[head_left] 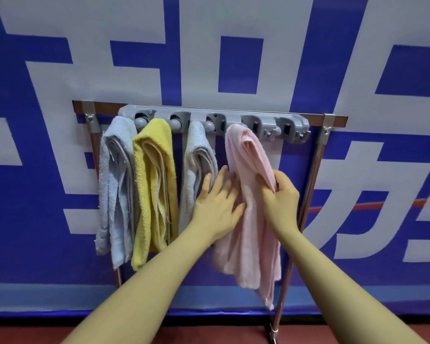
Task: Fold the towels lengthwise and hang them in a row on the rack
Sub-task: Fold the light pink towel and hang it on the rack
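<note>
While three folded towels (pixel 144 184) hang in a row on the grey rack (pixel 233 120), the pink towel (pixel 248 219) hangs fourth; the right hand (pixel 281 194) pinches its fold; the left hand (pixel 216 202), fingers spread, rests against its edge.

A blue banner (pixel 333 70) with big pale grey characters fills the background, and a strip of reddish floor (pixel 47 331) runs below it.

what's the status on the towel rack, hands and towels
Left hand open, flat on pink towel. Right hand pinching its fold. Two grey and one yellow hung. Nothing blocking.
</note>
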Tool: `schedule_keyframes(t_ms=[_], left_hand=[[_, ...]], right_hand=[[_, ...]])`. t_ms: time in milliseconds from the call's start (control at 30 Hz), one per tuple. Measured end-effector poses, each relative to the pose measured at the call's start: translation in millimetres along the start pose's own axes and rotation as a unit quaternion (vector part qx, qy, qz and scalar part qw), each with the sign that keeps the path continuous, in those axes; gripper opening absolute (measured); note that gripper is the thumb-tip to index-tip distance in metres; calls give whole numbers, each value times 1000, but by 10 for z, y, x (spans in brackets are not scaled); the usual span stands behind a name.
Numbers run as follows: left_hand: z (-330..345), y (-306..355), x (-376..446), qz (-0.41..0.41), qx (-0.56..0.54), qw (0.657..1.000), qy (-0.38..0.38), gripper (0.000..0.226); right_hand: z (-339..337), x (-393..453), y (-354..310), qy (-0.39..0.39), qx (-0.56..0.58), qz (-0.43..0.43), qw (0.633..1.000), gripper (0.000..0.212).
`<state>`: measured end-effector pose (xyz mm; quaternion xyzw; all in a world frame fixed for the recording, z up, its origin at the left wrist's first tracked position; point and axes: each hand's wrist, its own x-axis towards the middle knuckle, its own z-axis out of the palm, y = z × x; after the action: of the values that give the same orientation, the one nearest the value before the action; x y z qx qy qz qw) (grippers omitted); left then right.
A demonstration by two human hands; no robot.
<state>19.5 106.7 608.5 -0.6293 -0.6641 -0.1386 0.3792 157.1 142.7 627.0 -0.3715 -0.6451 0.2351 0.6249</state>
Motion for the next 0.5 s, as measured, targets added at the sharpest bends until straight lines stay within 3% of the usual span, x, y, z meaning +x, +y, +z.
schedule_keyframes(t_ms=[167,333,500], left_hand=[[66,30,-136,2,0,999,43,58],[33,-91,-309,1,5,990,140,53],[140,-211,-295,24,18,998,59,56]], right_hand=[[-29,-26,-7,-37,-6,-24,999,9],[84,-110,36,-43,-4,-50,998,17],[157,-184,-39,-46,24,-54,997,18]])
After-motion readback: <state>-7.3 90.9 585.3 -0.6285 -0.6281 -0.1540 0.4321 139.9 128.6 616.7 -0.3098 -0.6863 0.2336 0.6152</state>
